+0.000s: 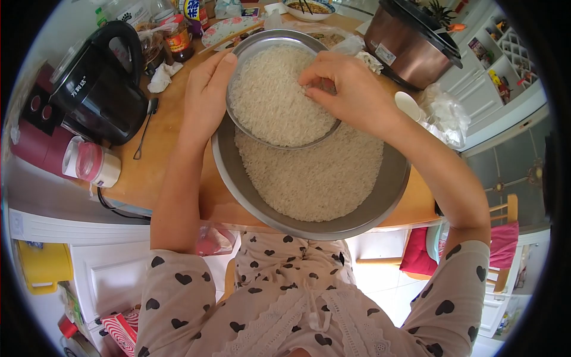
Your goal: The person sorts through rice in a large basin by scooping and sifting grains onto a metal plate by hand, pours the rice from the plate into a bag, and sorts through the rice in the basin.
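A shallow metal dish heaped with white rice is in front of me, tilted over the back part of a large metal basin. More rice lies in the basin. My left hand grips the dish by its left rim, thumb along the edge. Over the right side of the heaped rice, my right hand is closed in a pinch, thumb against the fingers. Whatever is between those fingertips is too small to make out.
A black kettle and a pink-lidded jar stand at left on the wooden table. Sauce jars and a floral plate are behind. A rice cooker, paper cup and plastic bag sit at right.
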The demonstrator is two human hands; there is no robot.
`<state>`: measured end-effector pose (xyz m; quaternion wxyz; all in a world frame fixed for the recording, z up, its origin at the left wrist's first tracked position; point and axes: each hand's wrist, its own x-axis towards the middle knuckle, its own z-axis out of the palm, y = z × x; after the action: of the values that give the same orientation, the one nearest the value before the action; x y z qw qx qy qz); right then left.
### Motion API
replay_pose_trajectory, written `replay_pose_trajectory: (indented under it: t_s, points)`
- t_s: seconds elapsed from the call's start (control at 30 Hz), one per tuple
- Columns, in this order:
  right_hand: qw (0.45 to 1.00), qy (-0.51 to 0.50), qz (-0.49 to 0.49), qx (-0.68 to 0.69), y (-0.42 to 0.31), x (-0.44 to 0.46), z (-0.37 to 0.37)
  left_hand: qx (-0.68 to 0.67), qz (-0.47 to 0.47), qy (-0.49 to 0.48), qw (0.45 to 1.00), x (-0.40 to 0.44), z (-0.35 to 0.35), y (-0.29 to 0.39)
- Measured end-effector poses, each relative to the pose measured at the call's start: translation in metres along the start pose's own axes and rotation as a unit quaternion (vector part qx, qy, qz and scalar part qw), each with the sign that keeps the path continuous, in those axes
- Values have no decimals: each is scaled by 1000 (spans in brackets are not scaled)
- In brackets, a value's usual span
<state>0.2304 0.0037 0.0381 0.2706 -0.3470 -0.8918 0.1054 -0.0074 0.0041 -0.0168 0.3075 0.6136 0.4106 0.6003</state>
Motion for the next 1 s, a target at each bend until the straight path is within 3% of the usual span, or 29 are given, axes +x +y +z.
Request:
replay_pose_trajectory:
  t_s: [0.13,0.53,0.73,0.93,1.0]
  points:
    - [1000,5,-15,-12,6,-1,0,-4,3,6,1000,0,1,-1]
    - [998,6,62,26,2,-11,-23,-17,-11,0,1000,0,-1,-2]
    - [987,6,96,128,29,-22,-43,-26,-24,8,999,-1,3,4]
    - [976,31,209,-50,68,-52,-105,-10,-21,2,1000,0,0,0]
    - [967,-20,235,-92,81,-63,-119,4,-12,1,1000,1,-2,-5]
